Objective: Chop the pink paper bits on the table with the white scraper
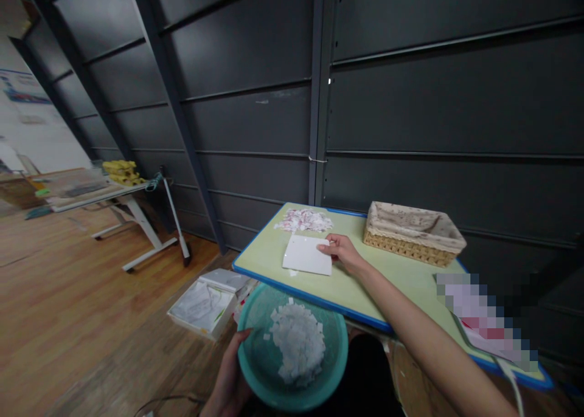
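Note:
My left hand [233,368] grips the near-left rim of a teal plastic basin [336,368], thumb over the edge. Inside the basin lies a heap of small white pieces [298,344], like cut paper or plastic tags. Over the table, my right hand [340,251] pinches the right edge of a flat white card [306,255], thumb on top. Just behind the card, a pile of small white and reddish pieces [305,219] is spread on the table. A few loose white bits lie by the card's near edge.
The yellow-green table [351,292] has a blue edge. On it stand a lined wicker basket [413,231] and, at right, a blurred-out flat object [483,320] with a cable. An open white box [201,307] sits on the floor. Another table [95,195] holds yellow bundles [122,171].

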Motion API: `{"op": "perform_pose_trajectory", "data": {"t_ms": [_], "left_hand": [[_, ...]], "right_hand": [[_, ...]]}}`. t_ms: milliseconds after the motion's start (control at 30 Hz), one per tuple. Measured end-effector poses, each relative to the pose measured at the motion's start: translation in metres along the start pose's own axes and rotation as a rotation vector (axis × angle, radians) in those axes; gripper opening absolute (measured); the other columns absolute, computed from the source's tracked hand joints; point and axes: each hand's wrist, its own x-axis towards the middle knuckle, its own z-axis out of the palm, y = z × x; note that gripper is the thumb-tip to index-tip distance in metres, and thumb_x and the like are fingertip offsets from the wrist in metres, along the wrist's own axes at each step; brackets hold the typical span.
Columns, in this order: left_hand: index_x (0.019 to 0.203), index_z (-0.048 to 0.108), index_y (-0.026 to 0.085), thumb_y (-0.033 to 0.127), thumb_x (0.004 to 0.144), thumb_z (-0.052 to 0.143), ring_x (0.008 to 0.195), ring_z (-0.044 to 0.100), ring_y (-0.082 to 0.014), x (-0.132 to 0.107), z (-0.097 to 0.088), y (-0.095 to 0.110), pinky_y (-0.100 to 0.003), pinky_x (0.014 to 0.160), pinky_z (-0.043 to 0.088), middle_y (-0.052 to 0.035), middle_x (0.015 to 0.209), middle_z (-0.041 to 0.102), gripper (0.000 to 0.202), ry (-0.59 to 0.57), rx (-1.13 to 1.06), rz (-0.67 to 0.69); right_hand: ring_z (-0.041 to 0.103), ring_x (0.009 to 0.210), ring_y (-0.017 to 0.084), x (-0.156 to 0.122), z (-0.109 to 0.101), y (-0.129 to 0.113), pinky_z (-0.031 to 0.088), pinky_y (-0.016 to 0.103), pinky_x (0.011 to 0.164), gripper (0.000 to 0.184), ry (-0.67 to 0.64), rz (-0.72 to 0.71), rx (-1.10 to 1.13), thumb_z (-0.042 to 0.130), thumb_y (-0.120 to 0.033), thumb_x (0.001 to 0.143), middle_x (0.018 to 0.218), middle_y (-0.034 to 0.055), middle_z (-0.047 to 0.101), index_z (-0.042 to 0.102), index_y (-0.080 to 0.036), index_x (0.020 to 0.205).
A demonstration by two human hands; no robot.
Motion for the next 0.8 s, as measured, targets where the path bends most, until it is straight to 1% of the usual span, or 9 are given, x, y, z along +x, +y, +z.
{"op": "perform_pose_trajectory", "data": {"t_ms": [67, 167, 233, 300, 400, 533, 667, 733, 800], "left_hand": [[0.064, 0.064, 0.017, 0.019, 0.072, 0.067, 0.079, 0.073, -0.0287, -0.001, 0.001, 0.001, -0.043, 0.081, 0.055, -0.004, 0.053, 0.072, 0.008, 0.012, 0.012, 0.011], [0.064, 0.063, 0.018, 0.019, 0.072, 0.067, 0.081, 0.073, -0.0284, 0.0, 0.001, 0.002, -0.042, 0.082, 0.055, -0.0035, 0.054, 0.073, 0.009, 0.017, 0.015, 0.028], [0.066, 0.064, 0.017, 0.019, 0.073, 0.066, 0.081, 0.073, -0.0279, 0.002, -0.001, 0.001, -0.041, 0.082, 0.055, -0.0037, 0.055, 0.073, 0.008, 0.003, 0.006, 0.03], [0.073, 0.067, 0.015, 0.02, 0.076, 0.064, 0.08, 0.073, -0.0272, 0.004, -0.004, 0.001, -0.041, 0.081, 0.056, -0.0047, 0.058, 0.074, 0.007, -0.021, -0.005, 0.011], [0.083, 0.069, 0.012, 0.022, 0.077, 0.063, 0.078, 0.073, -0.0265, 0.004, -0.005, 0.002, -0.041, 0.079, 0.056, -0.0059, 0.064, 0.076, 0.013, -0.04, -0.015, -0.005], [0.075, 0.068, 0.015, 0.022, 0.075, 0.066, 0.076, 0.073, -0.0267, 0.002, -0.006, 0.004, -0.04, 0.078, 0.057, -0.0049, 0.06, 0.075, 0.008, -0.024, -0.011, 0.005], [0.08, 0.069, 0.014, 0.024, 0.076, 0.065, 0.078, 0.073, -0.0267, 0.004, -0.008, 0.004, -0.041, 0.078, 0.056, -0.0073, 0.07, 0.077, 0.012, -0.055, -0.026, -0.022], [0.079, 0.069, 0.014, 0.024, 0.076, 0.065, 0.079, 0.073, -0.0271, 0.006, -0.009, 0.003, -0.041, 0.079, 0.056, -0.0069, 0.068, 0.077, 0.011, -0.051, -0.025, -0.017], [0.075, 0.068, 0.015, 0.022, 0.075, 0.065, 0.081, 0.073, -0.0278, 0.007, -0.01, 0.003, -0.042, 0.08, 0.056, -0.0056, 0.061, 0.075, 0.008, -0.033, -0.022, 0.002]], "right_hand": [[0.043, 0.043, 0.008, 0.001, 0.0, 0.0, 0.025, 0.019, 0.039, 0.045, 0.025, -0.004, 0.007, 0.08, -0.044, 0.053, 0.05, -0.0053, 0.05, 0.045, -0.019, 0.064], [0.042, 0.041, 0.008, 0.004, -0.002, 0.001, 0.025, 0.02, 0.039, 0.045, 0.129, -0.024, -0.011, 0.08, -0.046, 0.052, 0.048, -0.0057, 0.049, 0.045, -0.019, 0.064], [0.04, 0.04, 0.007, 0.004, -0.002, 0.003, 0.024, 0.02, 0.038, 0.045, 0.149, -0.015, -0.033, 0.08, -0.046, 0.052, 0.046, -0.0067, 0.046, 0.045, -0.019, 0.063], [0.039, 0.04, 0.007, 0.004, -0.001, 0.006, 0.024, 0.019, 0.038, 0.046, 0.117, 0.019, -0.04, 0.08, -0.046, 0.052, 0.046, -0.0076, 0.044, 0.043, -0.02, 0.061], [0.04, 0.042, 0.006, 0.0, 0.004, 0.009, 0.026, 0.019, 0.039, 0.045, 0.032, 0.081, -0.053, 0.079, -0.047, 0.054, 0.05, -0.0071, 0.046, 0.045, -0.019, 0.062], [0.044, 0.046, 0.006, -0.008, 0.013, 0.007, 0.029, 0.018, 0.04, 0.044, -0.1, 0.128, -0.047, 0.08, -0.046, 0.055, 0.055, -0.0056, 0.05, 0.048, -0.018, 0.066], [0.046, 0.046, 0.006, -0.014, 0.018, 0.002, 0.031, 0.017, 0.041, 0.043, -0.275, 0.182, -0.042, 0.082, -0.044, 0.055, 0.055, -0.0054, 0.052, 0.051, -0.017, 0.067], [0.047, 0.047, 0.007, -0.015, 0.019, 0.0, 0.033, 0.018, 0.042, 0.042, -0.297, 0.187, -0.007, 0.082, -0.044, 0.055, 0.056, -0.0048, 0.053, 0.052, -0.017, 0.068], [0.05, 0.05, 0.008, -0.013, 0.019, -0.002, 0.036, 0.018, 0.044, 0.042, -0.238, 0.164, 0.065, 0.081, -0.045, 0.057, 0.06, -0.0037, 0.056, 0.054, -0.017, 0.071]]}}
